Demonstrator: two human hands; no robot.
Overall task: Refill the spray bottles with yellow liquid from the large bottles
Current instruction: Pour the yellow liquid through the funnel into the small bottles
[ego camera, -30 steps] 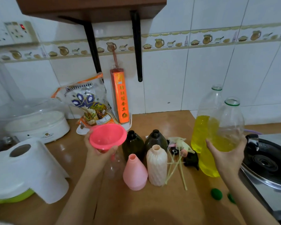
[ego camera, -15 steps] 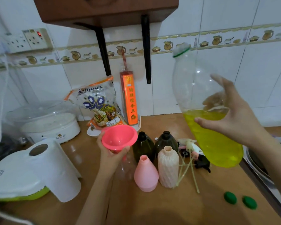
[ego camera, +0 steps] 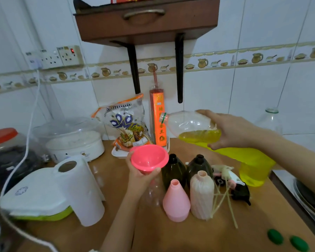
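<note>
Pouring about to start: right hand [ego camera: 233,131] grips large bottle [ego camera: 207,139] tipped near level, mouth above pink funnel [ego camera: 149,159], no stream visible. Left hand [ego camera: 140,176] holds funnel at neck of clear bottle [ego camera: 153,193] on counter [ego camera: 171,237]. Nothing visibly filled; all refills left. Count: two dark spray bottles [ego camera: 173,171], one pink [ego camera: 175,202], one ribbed cream [ego camera: 201,195], second large bottle [ego camera: 270,120] by wall, two green caps [ego camera: 275,236], sprayer heads heaped, number unclear.

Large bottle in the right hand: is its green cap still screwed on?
No: the large bottle has an open mouth, and two green caps lie on the counter.
</note>
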